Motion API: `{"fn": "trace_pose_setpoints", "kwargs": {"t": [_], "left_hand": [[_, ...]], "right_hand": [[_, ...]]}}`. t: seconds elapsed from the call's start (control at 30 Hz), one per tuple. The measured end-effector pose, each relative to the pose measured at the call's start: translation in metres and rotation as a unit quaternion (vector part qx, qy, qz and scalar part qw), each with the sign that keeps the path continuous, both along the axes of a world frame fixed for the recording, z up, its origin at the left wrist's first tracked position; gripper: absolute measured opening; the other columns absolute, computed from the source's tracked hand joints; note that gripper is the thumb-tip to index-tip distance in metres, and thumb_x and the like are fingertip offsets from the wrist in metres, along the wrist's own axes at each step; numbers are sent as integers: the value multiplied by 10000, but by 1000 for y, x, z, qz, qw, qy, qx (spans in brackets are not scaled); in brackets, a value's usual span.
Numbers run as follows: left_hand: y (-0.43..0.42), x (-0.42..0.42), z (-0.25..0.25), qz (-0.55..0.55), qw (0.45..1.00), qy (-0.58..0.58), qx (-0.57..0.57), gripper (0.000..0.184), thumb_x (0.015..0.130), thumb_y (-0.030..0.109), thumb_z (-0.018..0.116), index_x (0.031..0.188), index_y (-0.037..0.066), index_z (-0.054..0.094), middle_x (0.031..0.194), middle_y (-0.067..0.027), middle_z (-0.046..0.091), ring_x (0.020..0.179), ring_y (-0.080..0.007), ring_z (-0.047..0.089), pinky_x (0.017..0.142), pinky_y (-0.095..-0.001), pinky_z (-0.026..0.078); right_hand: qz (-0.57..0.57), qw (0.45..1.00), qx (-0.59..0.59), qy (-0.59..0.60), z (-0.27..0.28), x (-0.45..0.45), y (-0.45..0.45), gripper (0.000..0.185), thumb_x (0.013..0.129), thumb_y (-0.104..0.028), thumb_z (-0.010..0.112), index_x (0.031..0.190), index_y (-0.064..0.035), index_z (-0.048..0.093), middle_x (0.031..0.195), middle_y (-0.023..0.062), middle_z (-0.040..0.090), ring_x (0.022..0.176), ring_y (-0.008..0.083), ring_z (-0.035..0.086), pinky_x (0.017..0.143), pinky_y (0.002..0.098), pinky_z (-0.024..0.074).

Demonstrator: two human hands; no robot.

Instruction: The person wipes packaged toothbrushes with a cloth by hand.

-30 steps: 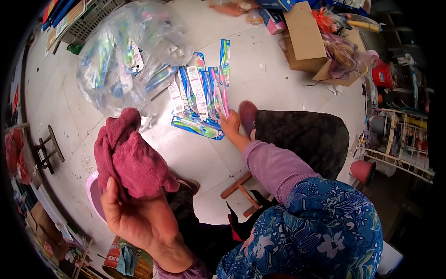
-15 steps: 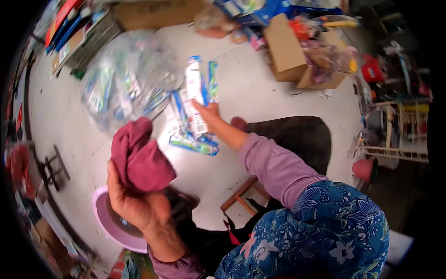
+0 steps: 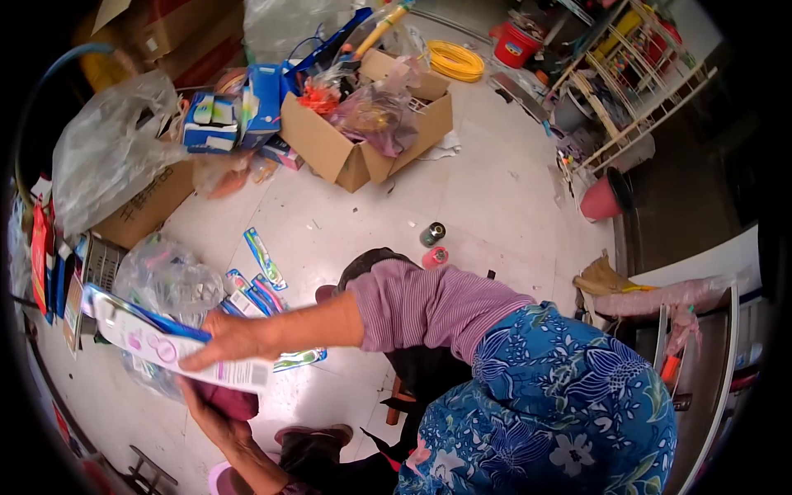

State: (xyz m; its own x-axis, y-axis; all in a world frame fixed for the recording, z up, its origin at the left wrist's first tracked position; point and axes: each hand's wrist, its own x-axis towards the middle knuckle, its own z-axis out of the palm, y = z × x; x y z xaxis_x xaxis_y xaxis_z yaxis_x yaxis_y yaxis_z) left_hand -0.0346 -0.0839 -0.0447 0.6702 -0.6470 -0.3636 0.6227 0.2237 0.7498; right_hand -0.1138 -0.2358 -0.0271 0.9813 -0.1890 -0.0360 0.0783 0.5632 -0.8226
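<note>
My right hand (image 3: 229,338) grips a toothbrush pack (image 3: 144,337), its white printed back and barcode facing up and a blue edge along it. Just below, my left hand (image 3: 210,425) holds a maroon cloth (image 3: 235,402), partly covered by the pack and my right hand. Whether the cloth touches the pack, I cannot tell. Beyond my right forearm, a loose toothbrush pack (image 3: 264,259) lies on the floor, with several others (image 3: 252,294) bunched nearby. A clear plastic bag (image 3: 169,276) sits to the left, partly hidden behind the held pack.
An open cardboard box (image 3: 322,148) with bagged items stands ahead, beside blue boxes (image 3: 262,103). Two small spools or cans (image 3: 432,234) are on the floor. A yellow hose coil (image 3: 456,62), red bucket (image 3: 518,45), rack (image 3: 635,91) and dark pink bucket (image 3: 605,195) line the right.
My right hand has lifted a toothbrush pack from the floor and brought it left, over the cloth in my left hand. The view has turned, showing more of the room ahead and right.
</note>
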Motion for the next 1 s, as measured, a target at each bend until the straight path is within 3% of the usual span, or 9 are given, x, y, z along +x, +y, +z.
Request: {"fn": "trace_pose_setpoints", "kwargs": {"t": [0.17, 0.33, 0.4, 0.6, 0.7, 0.83, 0.9, 0.97, 1.0], "left_hand": [[-13, -18, 10, 65, 996, -54, 12, 836, 903, 661, 352, 1481, 91, 157, 1481, -127, 269, 1328, -277, 350, 1077, -411, 327], [-6, -20, 16, 96, 995, 28, 6, 939, 850, 739, 355, 1479, 72, 151, 1483, -136, 266, 1330, -276, 346, 1087, -402, 301], [5, -8, 3, 67, 997, -5, 29, 956, 839, 735, 398, 1459, 32, 209, 1447, -149, 329, 1319, -279, 359, 1084, -404, 301], [15, 7, -7, -16, 999, -21, 23, 625, 912, 422, 476, 1336, -27, 386, 1333, -208, 455, 1212, -312, 488, 1026, -437, 380], [17, 10, -11, -20, 999, -6, -36, 572, 910, 368, 480, 1318, -27, 416, 1265, -197, 512, 1150, -315, 536, 979, -452, 428], [20, 22, -6, 32, 986, -28, -164, 460, 917, 302, 502, 1268, 6, 491, 1214, -152, 580, 1066, -296, 597, 921, -473, 482], [26, 31, -2, -20, 972, 16, -234, 490, 914, 291, 502, 1303, -3, 461, 1223, -154, 576, 1083, -322, 576, 960, -483, 442], [18, 22, 6, 16, 973, 30, -229, 575, 872, 331, 527, 1338, 14, 413, 1187, -220, 559, 1070, -434, 564, 979, -600, 385], [9, 15, 6, 65, 976, 31, -206, 574, 864, 333, 539, 1307, -13, 424, 1108, -199, 577, 1046, -385, 582, 955, -548, 425]], "right_hand": [[109, 993, -13, 47, -8, 0, 5, 513, 744, -299, 772, 1135, -10, 609, 1032, 100, 652, 955, 185, 617, 773, 339, 510], [201, 976, 7, 79, -4, 2, -1, 548, 791, -277, 734, 1239, -41, 524, 1078, 79, 618, 988, 164, 582, 826, 320, 491], [172, 981, -3, 86, -9, 8, 2, 570, 724, -318, 774, 1166, -12, 583, 1038, 120, 654, 899, 192, 651, 710, 352, 543], [215, 958, -138, 128, -12, 12, 6, 556, 698, -358, 759, 1068, 31, 611, 978, 133, 652, 843, 208, 652, 686, 341, 545], [39, 972, -229, 23, -18, 14, 19, 658, 736, -536, 713, 1067, 26, 621, 1028, 140, 640, 839, 194, 638, 662, 344, 538], [34, 960, -194, 200, -3, 16, -16, 564, 862, -494, 609, 643, 23, 660, 511, 63, 566, 407, 125, 509, 400, 278, 434], [-58, 940, -326, 85, -22, 17, -35, 330, 883, -314, 636, 830, 10, 668, 649, 68, 627, 605, 118, 612, 548, 267, 503], [-53, 964, -240, 100, -21, 14, -29, 634, 820, -324, 702, 1260, 67, 467, 1152, 199, 586, 990, 206, 602, 785, 316, 513], [-38, 978, -182, 92, -20, 12, -21, 742, 831, -355, 700, 1333, 83, 373, 1191, 191, 557, 1043, 234, 579, 831, 330, 503]]}}
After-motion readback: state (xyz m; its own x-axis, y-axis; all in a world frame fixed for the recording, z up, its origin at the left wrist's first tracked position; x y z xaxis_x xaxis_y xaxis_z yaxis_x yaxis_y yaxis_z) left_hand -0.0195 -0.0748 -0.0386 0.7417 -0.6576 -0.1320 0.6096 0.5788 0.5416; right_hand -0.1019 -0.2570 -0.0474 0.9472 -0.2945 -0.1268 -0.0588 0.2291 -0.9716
